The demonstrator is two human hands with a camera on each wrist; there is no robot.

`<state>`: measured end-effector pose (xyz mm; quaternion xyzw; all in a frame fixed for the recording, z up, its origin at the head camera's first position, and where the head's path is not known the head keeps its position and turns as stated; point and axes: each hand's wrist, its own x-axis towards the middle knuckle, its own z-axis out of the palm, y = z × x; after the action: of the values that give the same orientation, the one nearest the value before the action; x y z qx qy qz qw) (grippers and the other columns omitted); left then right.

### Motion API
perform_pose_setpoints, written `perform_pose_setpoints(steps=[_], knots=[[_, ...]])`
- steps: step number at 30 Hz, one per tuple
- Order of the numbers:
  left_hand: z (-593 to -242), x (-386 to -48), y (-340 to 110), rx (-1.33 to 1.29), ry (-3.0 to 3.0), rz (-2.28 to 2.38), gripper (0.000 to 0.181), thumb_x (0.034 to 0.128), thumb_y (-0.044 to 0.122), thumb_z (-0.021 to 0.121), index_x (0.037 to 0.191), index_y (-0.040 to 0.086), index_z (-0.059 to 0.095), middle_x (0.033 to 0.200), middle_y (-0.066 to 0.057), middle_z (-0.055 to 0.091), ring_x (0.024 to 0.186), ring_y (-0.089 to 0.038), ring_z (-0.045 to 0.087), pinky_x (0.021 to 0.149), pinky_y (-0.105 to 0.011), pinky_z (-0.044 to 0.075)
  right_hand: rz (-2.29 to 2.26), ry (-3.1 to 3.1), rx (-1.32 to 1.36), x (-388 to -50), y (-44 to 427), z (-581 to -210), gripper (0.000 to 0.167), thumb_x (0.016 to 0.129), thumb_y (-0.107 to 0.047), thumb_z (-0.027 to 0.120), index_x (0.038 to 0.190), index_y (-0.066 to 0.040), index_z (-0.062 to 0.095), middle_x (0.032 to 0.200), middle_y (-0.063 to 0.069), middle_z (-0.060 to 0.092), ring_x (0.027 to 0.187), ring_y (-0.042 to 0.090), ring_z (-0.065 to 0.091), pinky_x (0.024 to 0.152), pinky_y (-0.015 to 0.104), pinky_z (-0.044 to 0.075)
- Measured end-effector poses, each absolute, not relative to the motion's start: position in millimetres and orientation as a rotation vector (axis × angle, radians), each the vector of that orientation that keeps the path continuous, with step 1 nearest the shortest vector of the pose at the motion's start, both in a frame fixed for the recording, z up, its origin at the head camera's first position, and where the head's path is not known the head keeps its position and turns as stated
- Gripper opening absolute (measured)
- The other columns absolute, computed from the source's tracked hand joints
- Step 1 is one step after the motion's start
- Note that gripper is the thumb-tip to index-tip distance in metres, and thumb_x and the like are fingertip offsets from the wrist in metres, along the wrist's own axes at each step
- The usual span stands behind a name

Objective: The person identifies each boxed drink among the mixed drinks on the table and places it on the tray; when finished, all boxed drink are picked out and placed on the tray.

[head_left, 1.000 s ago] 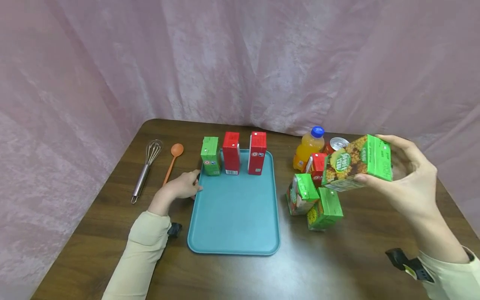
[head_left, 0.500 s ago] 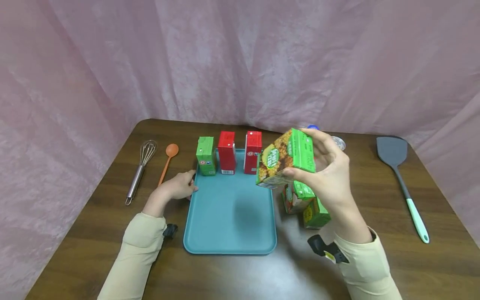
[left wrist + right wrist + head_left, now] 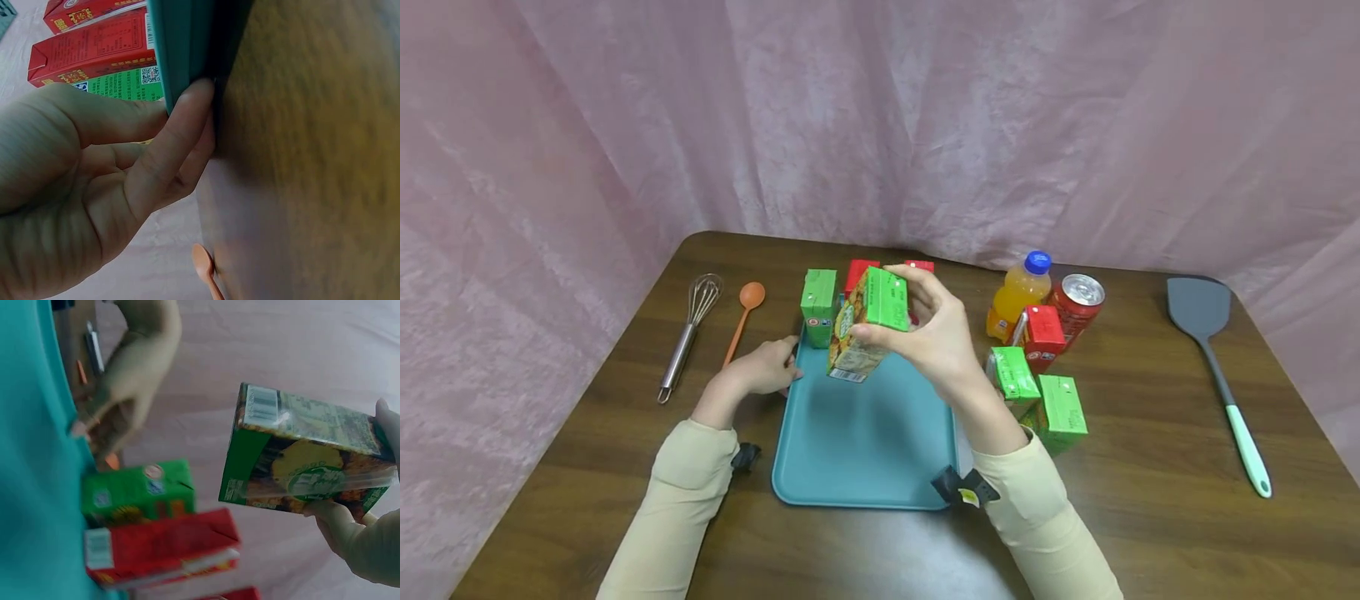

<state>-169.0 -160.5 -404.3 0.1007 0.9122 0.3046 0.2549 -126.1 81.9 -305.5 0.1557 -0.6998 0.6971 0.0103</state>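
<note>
My right hand (image 3: 936, 333) grips a green carton (image 3: 886, 300) with a picture of food on its side. It holds the carton tilted in the air above the back part of a teal tray (image 3: 872, 471). In the left wrist view, my left hand (image 3: 119, 156) pinches the left rim of the tray (image 3: 178, 56) between thumb and fingers. A smaller green carton (image 3: 818, 302) stands in the tray's back left corner. Beside it are two red cartons (image 3: 861, 271), largely hidden in the head view by the held carton and the right hand.
Right of the tray stand green cartons (image 3: 1062, 408), a red carton (image 3: 1043, 333), an orange drink bottle (image 3: 1024, 292) and a red can (image 3: 1077, 307). A spatula (image 3: 1199, 310) lies far right. On the left lie a whisk (image 3: 687, 337) and an orange spoon (image 3: 751, 295).
My right hand has carried the green carton leftward, from above the drinks on the right to over the tray. The left hand has stayed at the tray's rim.
</note>
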Motion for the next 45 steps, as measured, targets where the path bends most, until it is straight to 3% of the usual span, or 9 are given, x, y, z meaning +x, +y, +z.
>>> perform_pose_setpoints(steps=[4,13,16,28,37,45], knots=[[-405.7,-169.3,-160.7,0.293,2.489,0.841,0.059,0.0954,0.004,0.046,0.142,-0.015,0.015,0.081,-0.011,0.052,0.064,-0.017,0.061,0.067,-0.030,0.045,2.141,-2.291,0.470,-132.8,65.4,-319.2,0.066,0.069,-0.011,0.083,0.127,-0.010,0.052,0.118,0.001,0.059,0.105,0.016,0.059,0.086,0.034,0.049],[-403.9,-166.8,-161.8,0.306,2.473,0.883,0.056,0.0952,0.002,0.043,0.142,-0.015,0.016,0.084,-0.013,0.053,0.066,-0.017,0.062,0.068,-0.032,0.047,1.812,-2.548,0.397,-134.4,40.1,-347.8,0.074,0.062,-0.028,0.088,0.125,-0.012,0.052,0.111,-0.003,0.061,0.093,0.014,0.063,0.070,0.029,0.049],[-402.0,-166.6,-161.1,0.292,2.475,0.858,0.056,0.0948,0.001,0.042,0.143,-0.013,0.016,0.083,-0.012,0.052,0.065,-0.017,0.060,0.067,-0.032,0.046,1.732,-2.603,0.395,-132.3,36.9,-352.9,0.077,0.062,-0.032,0.087,0.125,-0.012,0.049,0.113,-0.002,0.060,0.097,0.016,0.061,0.072,0.031,0.048],[-404.7,-168.1,-160.8,0.278,2.483,0.830,0.063,0.0930,0.005,0.052,0.143,-0.012,0.017,0.075,-0.009,0.053,0.061,-0.017,0.059,0.061,-0.028,0.042,1.712,-2.741,0.481,-129.5,28.9,-368.8,0.077,0.065,-0.022,0.086,0.128,-0.010,0.044,0.120,0.007,0.055,0.106,0.021,0.055,0.087,0.040,0.048],[-404.2,-168.3,-161.4,0.277,2.464,0.841,0.062,0.0907,-0.001,0.046,0.143,-0.012,0.015,0.079,-0.010,0.054,0.060,-0.017,0.056,0.057,-0.028,0.042,1.590,-2.769,0.505,-128.0,20.4,-376.1,0.081,0.064,-0.028,0.087,0.130,-0.009,0.044,0.118,0.007,0.055,0.092,0.022,0.053,0.069,0.029,0.045],[-406.9,-170.2,-162.5,0.306,2.466,0.858,0.055,0.0937,0.001,0.041,0.142,-0.012,0.018,0.082,-0.012,0.058,0.063,-0.018,0.062,0.061,-0.030,0.048,1.587,-2.723,0.462,-125.7,12.9,-380.3,0.078,0.065,-0.030,0.086,0.129,-0.012,0.046,0.123,0.005,0.053,0.099,0.018,0.049,0.072,0.031,0.043]])
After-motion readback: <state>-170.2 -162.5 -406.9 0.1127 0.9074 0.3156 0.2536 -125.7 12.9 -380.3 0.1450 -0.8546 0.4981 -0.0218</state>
